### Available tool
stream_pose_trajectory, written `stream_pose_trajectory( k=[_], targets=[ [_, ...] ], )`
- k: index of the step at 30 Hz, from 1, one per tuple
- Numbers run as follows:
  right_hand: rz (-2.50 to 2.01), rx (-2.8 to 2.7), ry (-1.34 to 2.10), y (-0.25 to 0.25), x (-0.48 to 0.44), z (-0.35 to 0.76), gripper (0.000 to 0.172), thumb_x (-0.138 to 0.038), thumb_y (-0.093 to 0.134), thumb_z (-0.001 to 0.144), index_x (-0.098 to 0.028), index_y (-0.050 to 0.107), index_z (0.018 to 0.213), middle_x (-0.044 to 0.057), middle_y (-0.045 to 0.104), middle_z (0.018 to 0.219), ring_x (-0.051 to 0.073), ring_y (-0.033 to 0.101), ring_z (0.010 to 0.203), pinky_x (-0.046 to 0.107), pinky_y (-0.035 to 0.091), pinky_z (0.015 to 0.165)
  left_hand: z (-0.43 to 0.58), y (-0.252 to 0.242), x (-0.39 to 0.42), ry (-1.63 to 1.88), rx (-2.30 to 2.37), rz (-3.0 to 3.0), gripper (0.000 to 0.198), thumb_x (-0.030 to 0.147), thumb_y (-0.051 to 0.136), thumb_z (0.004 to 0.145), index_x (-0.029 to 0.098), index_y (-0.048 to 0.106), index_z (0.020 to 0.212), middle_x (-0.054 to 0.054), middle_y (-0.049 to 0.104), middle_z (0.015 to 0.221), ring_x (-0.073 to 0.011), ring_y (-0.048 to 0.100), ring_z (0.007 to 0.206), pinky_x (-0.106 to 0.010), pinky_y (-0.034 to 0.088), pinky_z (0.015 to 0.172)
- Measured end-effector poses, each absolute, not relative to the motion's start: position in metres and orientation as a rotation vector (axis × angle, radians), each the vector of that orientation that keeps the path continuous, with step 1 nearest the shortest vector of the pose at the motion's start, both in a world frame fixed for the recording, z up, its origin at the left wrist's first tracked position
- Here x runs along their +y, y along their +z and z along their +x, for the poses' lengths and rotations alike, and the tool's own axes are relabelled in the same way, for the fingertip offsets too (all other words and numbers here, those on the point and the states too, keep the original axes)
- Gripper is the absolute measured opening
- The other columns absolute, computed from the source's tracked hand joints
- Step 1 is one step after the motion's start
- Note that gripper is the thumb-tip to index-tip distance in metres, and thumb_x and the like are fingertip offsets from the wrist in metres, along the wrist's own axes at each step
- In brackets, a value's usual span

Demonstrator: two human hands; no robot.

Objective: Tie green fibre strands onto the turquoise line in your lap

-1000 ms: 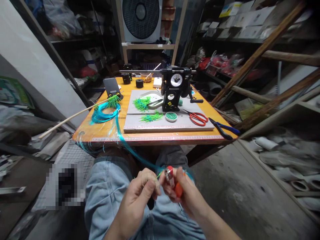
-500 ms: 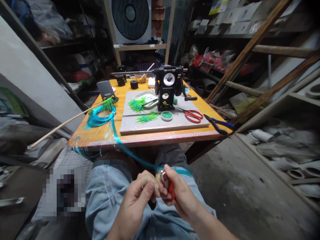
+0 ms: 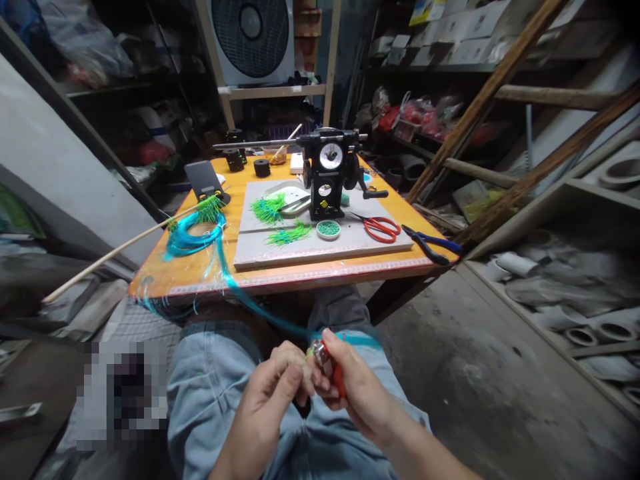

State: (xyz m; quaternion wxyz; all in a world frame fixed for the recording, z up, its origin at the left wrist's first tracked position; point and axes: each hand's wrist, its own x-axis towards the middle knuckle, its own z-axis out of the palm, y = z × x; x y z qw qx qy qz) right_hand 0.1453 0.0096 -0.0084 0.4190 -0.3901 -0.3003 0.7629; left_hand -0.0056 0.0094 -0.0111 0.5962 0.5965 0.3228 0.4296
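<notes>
Head view: on the orange counter [image 3: 160, 267], a gray board [image 3: 300, 252] bearing a black hand-cranked machine [image 3: 327, 177]. Just left of it, a pale tray [image 3: 291, 193], slim dark tool [image 3: 299, 203] across its edge. Farther back, an amber bowl [image 3: 275, 157], stick [image 3: 293, 137] leaning in it, contents unclear. In front of the machine, a small white dish [image 3: 329, 239] full of green beads [image 3: 329, 229]. Above the lap [image 3: 210, 400], clenched in the fingers of the right hand [image 3: 350, 370], a red lighter [image 3: 326, 362]; just beside its metal top [image 3: 319, 349], pinched in the fingers of the left hand [image 3: 270, 390], a thin green strand [image 3: 309, 355]

Orange table [image 3: 404, 212] — grey board [image 3: 290, 253], blue coil [image 3: 186, 249]
</notes>
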Motion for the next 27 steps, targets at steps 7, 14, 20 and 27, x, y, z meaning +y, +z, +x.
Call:
stream_pose_trajectory(
  k=[7, 14, 20, 27],
  targets=[
    [-0.975, -0.762, 1.917, -0.010, 0.010, 0.146, 0.064, -0.074, 0.051, 0.083, -0.016, 0.051, 0.058, -0.007, 0.034, 0.048, 0.004, 0.021, 0.042, 0.020, 0.008, 0.041, -0.005, -0.011, 0.010, 0.993, 0.732, 1.379, 0.036, 0.033, 0.042, 0.103, 0.020, 0.060, 0.075, -0.002, 0.056, 0.077, -0.0187, 0.054, 0.080, -0.029, 0.038, 0.076],
    [-1.110, -0.963, 1.695, -0.011, 0.015, 0.151, 0.071, -0.074, 0.024, 0.093, -0.016, 0.056, 0.070, -0.006, 0.035, 0.054, 0.007, 0.023, 0.043, 0.019, 0.016, 0.039, -0.008, -0.011, 0.009, 0.999, 0.788, 1.410, 0.038, 0.037, 0.042, 0.103, 0.021, 0.058, 0.072, 0.000, 0.052, 0.071, -0.0176, 0.048, 0.075, -0.030, 0.034, 0.077],
    [-1.433, -1.731, 0.381, -0.004, 0.066, 0.214, 0.040, -0.041, 0.047, 0.100, -0.022, 0.062, 0.131, 0.011, 0.061, 0.101, 0.025, 0.056, 0.091, 0.034, 0.047, 0.075, -0.009, -0.008, 0.009, 1.025, 0.787, 1.387, 0.038, 0.040, 0.042, 0.102, 0.022, 0.057, 0.072, 0.001, 0.047, 0.069, -0.0182, 0.046, 0.074, -0.032, 0.031, 0.079],
    [-1.504, -2.147, -0.268, -0.004, 0.116, 0.256, 0.042, -0.013, 0.052, 0.094, -0.020, 0.062, 0.134, 0.016, 0.062, 0.116, 0.035, 0.051, 0.109, 0.053, 0.043, 0.095, -0.012, -0.004, 0.008, 1.010, 0.838, 1.402, 0.040, 0.041, 0.041, 0.102, 0.021, 0.055, 0.070, 0.001, 0.048, 0.070, -0.0186, 0.047, 0.075, -0.035, 0.028, 0.084]
  ],
)
